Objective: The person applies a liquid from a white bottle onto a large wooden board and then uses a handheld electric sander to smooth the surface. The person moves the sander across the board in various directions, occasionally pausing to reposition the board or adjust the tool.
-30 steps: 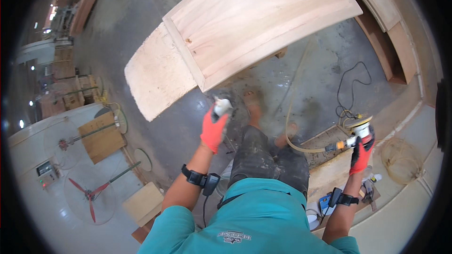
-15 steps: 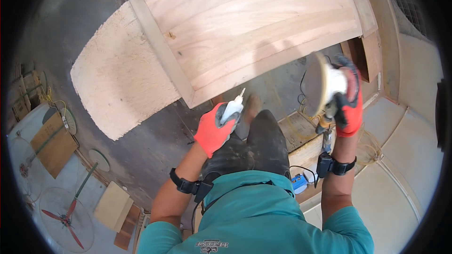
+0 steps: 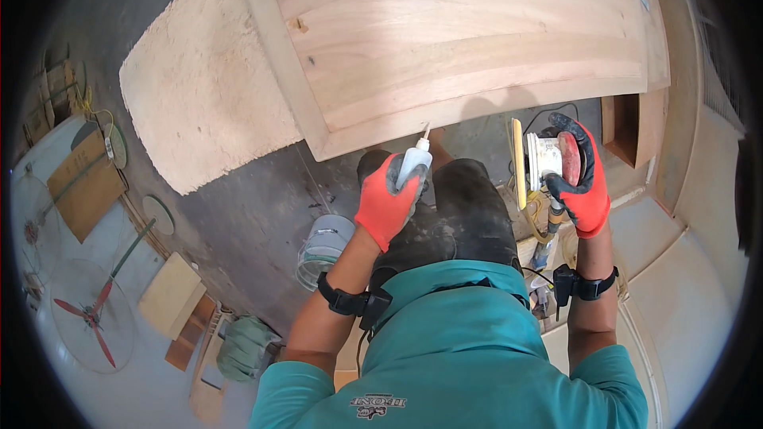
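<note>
My left hand (image 3: 388, 200), in a red and black glove, is closed around a white glue bottle (image 3: 415, 162) with a narrow nozzle pointing up toward the panel's near edge. In my right hand (image 3: 586, 179), gloved the same way, is an orbital sander (image 3: 548, 157) with a red and white body. Its yellowish round pad (image 3: 519, 163) stands on edge, facing left, apart from the wood. Ahead of both hands lies a large framed wooden panel (image 3: 477, 40) with small dark marks near its left side. Neither hand touches it.
A rough pale sheet (image 3: 211, 79) sticks out left of the panel. A clear bucket (image 3: 326, 248) stands on the floor beside my left forearm. Fans with red blades (image 3: 94, 315) and boards (image 3: 86, 183) are at the far left. A hose (image 3: 548, 226) hangs below the sander. An open wooden box (image 3: 633, 123) is at right.
The sander, blurred and tilted before, is now steady with its pad upright on edge. My left hand and the bottle have shifted right. The view has moved, bringing the bucket into sight.
</note>
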The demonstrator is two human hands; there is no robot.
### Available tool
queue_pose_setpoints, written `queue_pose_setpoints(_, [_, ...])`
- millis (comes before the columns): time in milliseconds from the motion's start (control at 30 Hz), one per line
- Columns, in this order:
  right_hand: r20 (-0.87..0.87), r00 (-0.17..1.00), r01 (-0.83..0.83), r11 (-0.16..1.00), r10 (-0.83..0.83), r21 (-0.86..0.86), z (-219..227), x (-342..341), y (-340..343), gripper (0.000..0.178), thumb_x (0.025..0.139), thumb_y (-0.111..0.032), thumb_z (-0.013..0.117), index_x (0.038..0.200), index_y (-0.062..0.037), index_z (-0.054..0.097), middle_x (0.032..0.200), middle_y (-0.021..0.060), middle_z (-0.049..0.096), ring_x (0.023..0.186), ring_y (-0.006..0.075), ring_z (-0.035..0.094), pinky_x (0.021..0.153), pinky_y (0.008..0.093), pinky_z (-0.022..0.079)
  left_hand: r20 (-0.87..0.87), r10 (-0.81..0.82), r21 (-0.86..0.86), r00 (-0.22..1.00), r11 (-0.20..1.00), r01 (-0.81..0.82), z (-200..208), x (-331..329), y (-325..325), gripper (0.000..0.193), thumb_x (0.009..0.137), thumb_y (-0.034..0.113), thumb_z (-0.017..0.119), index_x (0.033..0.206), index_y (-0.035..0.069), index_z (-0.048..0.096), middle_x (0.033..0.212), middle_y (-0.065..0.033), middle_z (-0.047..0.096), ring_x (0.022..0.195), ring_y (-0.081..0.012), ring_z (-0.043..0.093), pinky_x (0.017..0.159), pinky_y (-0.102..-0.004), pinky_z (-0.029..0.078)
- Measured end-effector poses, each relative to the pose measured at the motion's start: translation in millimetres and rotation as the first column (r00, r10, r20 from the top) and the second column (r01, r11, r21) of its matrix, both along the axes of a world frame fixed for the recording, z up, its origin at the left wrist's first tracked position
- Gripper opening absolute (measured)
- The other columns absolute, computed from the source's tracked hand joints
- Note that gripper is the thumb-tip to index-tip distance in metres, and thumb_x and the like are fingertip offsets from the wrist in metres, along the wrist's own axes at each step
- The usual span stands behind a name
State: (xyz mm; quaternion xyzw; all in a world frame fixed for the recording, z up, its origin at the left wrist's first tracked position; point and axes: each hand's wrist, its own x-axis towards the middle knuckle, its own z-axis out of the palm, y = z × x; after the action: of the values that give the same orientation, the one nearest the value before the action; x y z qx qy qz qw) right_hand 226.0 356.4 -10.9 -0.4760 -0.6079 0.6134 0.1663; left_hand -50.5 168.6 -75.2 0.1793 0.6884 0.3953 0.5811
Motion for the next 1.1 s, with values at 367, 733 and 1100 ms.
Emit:
queue_pose_setpoints(367, [0.052, 0.992, -0.112, 0.994, 0.113, -0.018, 17, 1, 8, 0.081, 0.072, -0.003, 0.081, 0.146, -0.0012, 0.048, 0.14, 0.0096, 0.058, 0.128, 0.0197, 0.054, 0.11, 0.0369, 0.041, -0.262, 0.051, 0.129, 0.964, 0.991, -0.018, 4, 15, -4, 0.026, 0.092, 0.017, 0.067, 0.113, 0.002, 0.065, 0.081, -0.0098, 0.068, 0.065, -0.0155, 0.062, 0.062, -0.0313, 0.051])
queue_pose_setpoints(733, [0.054, 0.979, -0.199, 0.98, 0.198, 0.005, 20, -3, 2, 0.083, 0.071, -0.005, 0.081, 0.146, -0.0014, 0.047, 0.14, 0.0112, 0.057, 0.129, 0.0219, 0.054, 0.111, 0.0388, 0.04, -0.171, 0.174, 0.066, 0.97, 0.984, -0.165, 10, 11, -22, 0.034, 0.092, 0.016, 0.067, 0.122, 0.001, 0.064, 0.095, -0.0131, 0.071, 0.087, -0.0182, 0.068, 0.079, -0.0341, 0.054])
queue_pose_setpoints(1100, [0.072, 0.948, -0.303, 0.947, 0.311, -0.102, 24, -48, -19, 0.084, 0.07, -0.009, 0.086, 0.145, -0.0012, 0.049, 0.134, 0.0111, 0.062, 0.123, 0.0209, 0.058, 0.108, 0.0367, 0.043, -0.256, 0.373, 0.028, 0.892, 0.925, -0.379, 27, -39, -66, 0.022, 0.096, 0.015, 0.066, 0.11, -0.002, 0.065, 0.088, -0.0084, 0.067, 0.078, -0.0142, 0.06, 0.072, -0.0307, 0.051])
